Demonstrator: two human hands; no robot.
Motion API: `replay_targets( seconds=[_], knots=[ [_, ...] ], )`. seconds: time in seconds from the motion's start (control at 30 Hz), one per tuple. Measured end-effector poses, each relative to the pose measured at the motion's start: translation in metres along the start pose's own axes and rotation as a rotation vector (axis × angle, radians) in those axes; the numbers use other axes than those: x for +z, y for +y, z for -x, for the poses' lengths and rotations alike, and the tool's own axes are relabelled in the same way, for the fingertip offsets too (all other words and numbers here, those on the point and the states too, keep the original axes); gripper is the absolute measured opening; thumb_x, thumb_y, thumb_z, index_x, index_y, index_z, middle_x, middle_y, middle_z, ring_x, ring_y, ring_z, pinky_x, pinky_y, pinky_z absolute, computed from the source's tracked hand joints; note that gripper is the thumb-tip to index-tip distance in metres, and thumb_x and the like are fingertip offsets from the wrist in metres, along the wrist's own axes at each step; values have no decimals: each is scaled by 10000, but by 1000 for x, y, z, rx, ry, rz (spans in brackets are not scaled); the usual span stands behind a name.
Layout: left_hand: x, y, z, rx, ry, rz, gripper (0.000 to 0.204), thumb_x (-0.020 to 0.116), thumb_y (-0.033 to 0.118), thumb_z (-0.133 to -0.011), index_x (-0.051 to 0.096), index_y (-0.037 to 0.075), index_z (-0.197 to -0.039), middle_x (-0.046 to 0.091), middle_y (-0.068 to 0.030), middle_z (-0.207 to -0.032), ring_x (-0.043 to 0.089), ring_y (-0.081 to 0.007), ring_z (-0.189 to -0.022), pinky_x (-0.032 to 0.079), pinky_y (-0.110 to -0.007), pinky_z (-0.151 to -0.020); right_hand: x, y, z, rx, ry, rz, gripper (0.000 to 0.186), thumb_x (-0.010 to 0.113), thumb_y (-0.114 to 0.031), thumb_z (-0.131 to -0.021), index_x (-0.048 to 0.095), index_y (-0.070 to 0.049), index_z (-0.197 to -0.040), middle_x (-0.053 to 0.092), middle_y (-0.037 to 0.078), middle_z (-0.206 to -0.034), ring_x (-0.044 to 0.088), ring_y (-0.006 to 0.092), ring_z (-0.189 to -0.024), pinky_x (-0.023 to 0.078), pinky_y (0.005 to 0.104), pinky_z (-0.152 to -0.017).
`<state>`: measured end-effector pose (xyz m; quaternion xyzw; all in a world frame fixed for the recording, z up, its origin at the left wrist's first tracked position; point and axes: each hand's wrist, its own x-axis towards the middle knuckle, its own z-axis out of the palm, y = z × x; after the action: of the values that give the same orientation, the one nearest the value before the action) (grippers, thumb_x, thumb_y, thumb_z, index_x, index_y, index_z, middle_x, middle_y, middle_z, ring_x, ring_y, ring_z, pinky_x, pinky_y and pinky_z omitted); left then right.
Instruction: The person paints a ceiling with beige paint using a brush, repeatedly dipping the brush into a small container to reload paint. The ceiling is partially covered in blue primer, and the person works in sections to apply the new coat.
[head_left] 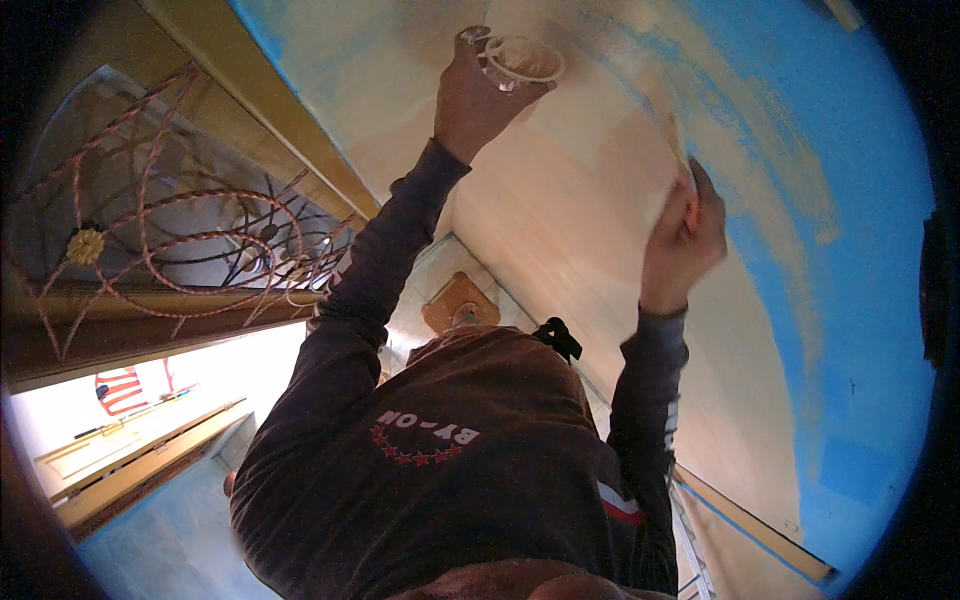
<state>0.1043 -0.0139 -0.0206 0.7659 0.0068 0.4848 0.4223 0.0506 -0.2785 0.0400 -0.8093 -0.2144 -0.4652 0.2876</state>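
My left hand (472,108) is closed around a clear plastic cup (540,66) with something beige inside, probably paint. In my right hand (688,240) is a slim paintbrush (692,208) with an orange handle. Its pale tip is blurred and lies close to the wall; I cannot tell if it touches. Beige covers the wall (560,190) around both hands. To the right of my right hand, streaky beige strokes (790,185) run over a bright blue area (865,250).
At the left is a window frame (240,95) with a twisted metal grille (150,205) bearing a yellow flower ornament (85,246). A small brown wooden surface (462,300) shows below, under my body. A yellowish wooden strip (760,528) runs along the lower right.
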Motion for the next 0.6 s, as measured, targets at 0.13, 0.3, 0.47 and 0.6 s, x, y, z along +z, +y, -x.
replay_targets(
  seconds=[0.13,0.3,0.47,0.6],
  knots=[
    [-3,-1,3,11,6,-6,890,937,411,-646,468,-13,-1273,665,-199,-1161,694,-274,-1013,577,-376,-864,-58,16,31,199,39,85,235,604,-151,-1012,704,12,-1147,707,83,-863,610,115,-700,492,248,-626],
    [-9,2,8,-50,-36,-25,914,941,426,-634,472,-10,-1287,664,-205,-1167,681,-282,-1035,560,-374,-895,-104,23,56,340,113,116,277,578,-177,-1023,686,15,-1191,682,76,-804,588,102,-678,478,244,-606],
    [-19,-1,16,-98,-55,-31,915,939,428,-635,473,-7,-1291,665,-198,-1175,676,-285,-1052,548,-384,-917,-79,-2,58,412,120,-98,352,565,-224,-1027,639,24,-1265,671,53,-742,562,90,-632,454,226,-590],
    [-23,-6,26,-111,-51,49,902,936,402,-647,468,-8,-1301,659,-194,-1189,670,-285,-1081,549,-391,-919,-6,-18,28,244,-71,-314,282,639,-112,-956,675,-4,-1214,737,145,-949,706,160,-773,548,299,-708]
  ],
)
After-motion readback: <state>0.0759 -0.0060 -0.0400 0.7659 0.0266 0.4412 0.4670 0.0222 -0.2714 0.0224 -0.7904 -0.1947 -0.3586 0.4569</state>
